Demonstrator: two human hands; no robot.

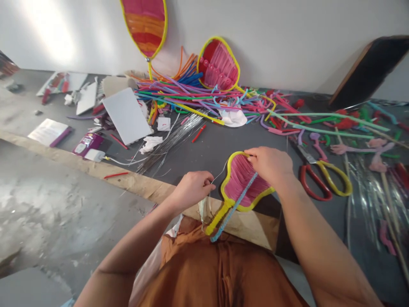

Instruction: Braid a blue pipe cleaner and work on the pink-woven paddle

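My right hand point(271, 164) grips the far right edge of a pink fan-shaped piece point(238, 170) with a fuzzy yellow rim and a yellow handle. Its handle points towards my lap, over the table's front edge. Across the pink face lies a light blue pipe cleaner point(234, 207), its upper end near my right fingers. To the left, my left hand point(194, 187) is pinched closed on a thin pale thread point(220, 174), which curves up to the piece's rim. More strands of the thread hang below my left fingers.
Scissors point(315, 168) with red and yellow handles lie right of my right hand. Many coloured pipe cleaners point(191, 96) are heaped along the wall. Two similar pieces, one oval point(145, 25) and one rounded point(220, 64), stand behind. A dark phone point(370, 70) leans at the right.
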